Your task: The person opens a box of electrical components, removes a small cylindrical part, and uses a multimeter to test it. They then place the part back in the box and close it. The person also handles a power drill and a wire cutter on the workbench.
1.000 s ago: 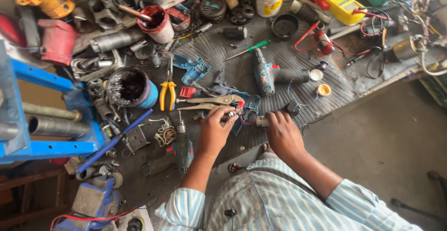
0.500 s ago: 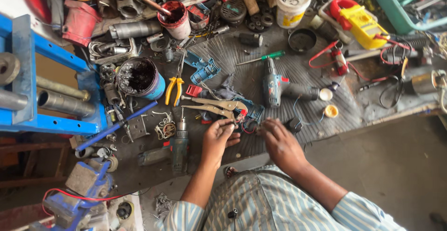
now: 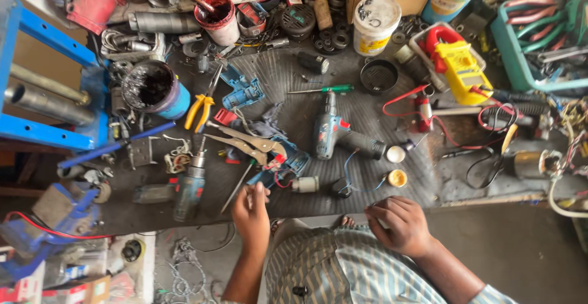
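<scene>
The left hand (image 3: 252,209) pinches something tiny; I cannot tell what. The right hand (image 3: 398,223) is curled and holds nothing, resting at the mat (image 3: 294,83) edge. A screwdriver (image 3: 236,189) lies just beside the left fingers. Best to keep the pinch tight and move slowly, so nothing drops among the clutter.

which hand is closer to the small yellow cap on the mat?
Right. The right hand rests at the bench edge just below the yellow cap. The left hand is well off to the cap's left, by the screwdriver.
</scene>
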A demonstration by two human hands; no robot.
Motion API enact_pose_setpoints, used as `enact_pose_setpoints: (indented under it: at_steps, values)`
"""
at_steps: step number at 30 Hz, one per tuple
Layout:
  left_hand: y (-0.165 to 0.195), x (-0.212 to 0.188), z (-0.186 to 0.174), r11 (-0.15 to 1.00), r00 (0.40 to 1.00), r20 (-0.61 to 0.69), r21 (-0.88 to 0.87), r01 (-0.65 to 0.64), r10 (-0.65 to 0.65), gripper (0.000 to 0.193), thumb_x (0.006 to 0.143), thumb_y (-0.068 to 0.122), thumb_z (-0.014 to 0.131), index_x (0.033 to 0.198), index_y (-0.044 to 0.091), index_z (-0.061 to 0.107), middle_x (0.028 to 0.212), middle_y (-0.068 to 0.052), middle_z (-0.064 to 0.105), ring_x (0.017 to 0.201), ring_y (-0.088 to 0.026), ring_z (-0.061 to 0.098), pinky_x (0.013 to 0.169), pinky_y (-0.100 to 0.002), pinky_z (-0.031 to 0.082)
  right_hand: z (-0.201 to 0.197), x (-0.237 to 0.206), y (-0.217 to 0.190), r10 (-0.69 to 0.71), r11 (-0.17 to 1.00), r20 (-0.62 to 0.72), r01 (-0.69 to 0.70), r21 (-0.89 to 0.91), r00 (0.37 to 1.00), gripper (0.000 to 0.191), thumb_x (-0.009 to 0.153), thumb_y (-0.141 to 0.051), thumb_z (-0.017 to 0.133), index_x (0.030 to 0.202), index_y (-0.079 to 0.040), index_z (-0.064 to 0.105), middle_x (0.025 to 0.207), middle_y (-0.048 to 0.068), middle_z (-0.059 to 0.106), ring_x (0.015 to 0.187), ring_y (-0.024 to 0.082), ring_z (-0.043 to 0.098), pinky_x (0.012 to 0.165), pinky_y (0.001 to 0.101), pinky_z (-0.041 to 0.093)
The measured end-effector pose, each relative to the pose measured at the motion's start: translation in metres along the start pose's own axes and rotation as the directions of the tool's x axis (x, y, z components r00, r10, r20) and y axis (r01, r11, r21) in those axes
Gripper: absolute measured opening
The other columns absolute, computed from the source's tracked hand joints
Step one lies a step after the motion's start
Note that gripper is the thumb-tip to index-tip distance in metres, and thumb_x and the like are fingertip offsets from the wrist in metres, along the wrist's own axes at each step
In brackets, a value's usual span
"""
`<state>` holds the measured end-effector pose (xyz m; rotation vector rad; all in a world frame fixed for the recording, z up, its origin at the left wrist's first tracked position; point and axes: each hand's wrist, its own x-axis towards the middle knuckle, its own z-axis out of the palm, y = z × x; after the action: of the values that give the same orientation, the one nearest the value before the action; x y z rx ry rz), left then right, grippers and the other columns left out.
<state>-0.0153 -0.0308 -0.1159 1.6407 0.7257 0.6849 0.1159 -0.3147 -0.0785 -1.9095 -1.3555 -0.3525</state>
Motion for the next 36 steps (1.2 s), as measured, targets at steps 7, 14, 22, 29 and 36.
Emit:
enact_pose_setpoints:
  at_steps: [7,14,22,29,36]
  values:
    - [0.086,-0.049,0.05,0.828,0.809,0.226,0.02,-0.561,0.543,0.033,0.102,0.005,0.055,0.132,-0.005,0.062,0.132,-0.02,0.068,0.098,-0.017,0.073,0.09,-0.036,0.058,-0.036,-0.009,0.0,0.266,0.943,-0.136,-0.229,0.243,0.954,0.025,0.079,-0.002,0.072,0.104,-0.003,0.068,0.104,0.017,0.068,0.1,0.032,0.067,0.089,0.0396,0.052]
    - [0.145,-0.049,0.095,0.629,0.639,0.42,0.184,-0.755,0.644,0.063,0.093,0.019,0.076,0.146,0.006,0.045,0.149,-0.021,0.053,0.135,-0.037,0.058,0.113,-0.047,0.049,-0.042,0.026,0.002,0.41,0.817,-0.138,-0.296,0.494,0.901,0.025,0.088,0.003,0.068,0.113,-0.001,0.065,0.114,0.015,0.065,0.109,0.028,0.065,0.098,0.0364,0.05]
    - [0.078,-0.066,0.12,0.783,0.86,0.356,0.382,-0.49,0.365,0.096,0.075,0.021,0.089,0.151,0.002,0.035,0.138,-0.024,0.057,0.126,-0.041,0.058,0.1,-0.045,0.05,-0.066,0.025,0.017,0.264,0.964,0.148,-0.253,-0.084,0.953,0.047,0.069,-0.011,0.08,0.115,-0.005,0.067,0.117,0.012,0.065,0.111,0.036,0.06,0.093,0.0467,0.047]
    - [0.102,-0.032,0.114,0.86,0.92,0.283,0.357,-0.364,0.272,0.085,0.086,0.024,0.082,0.156,0.015,0.035,0.126,-0.016,0.07,0.112,-0.035,0.071,0.093,-0.044,0.056,-0.074,-0.01,0.016,0.363,0.931,0.018,-0.364,0.031,0.931,0.048,0.078,-0.014,0.079,0.123,-0.005,0.063,0.121,0.014,0.064,0.109,0.034,0.065,0.09,0.0424,0.053]
    - [0.154,0.119,0.128,0.747,0.956,0.174,0.598,-0.292,0.235,0.092,0.085,0.022,0.081,0.158,0.016,0.026,0.124,-0.025,0.067,0.108,-0.045,0.067,0.091,-0.05,0.054,-0.078,-0.044,0.02,0.502,0.859,0.011,-0.5,0.105,0.865,0.041,0.08,-0.01,0.077,0.118,-0.004,0.063,0.115,0.011,0.067,0.094,0.023,0.071,0.079,0.0366,0.057]
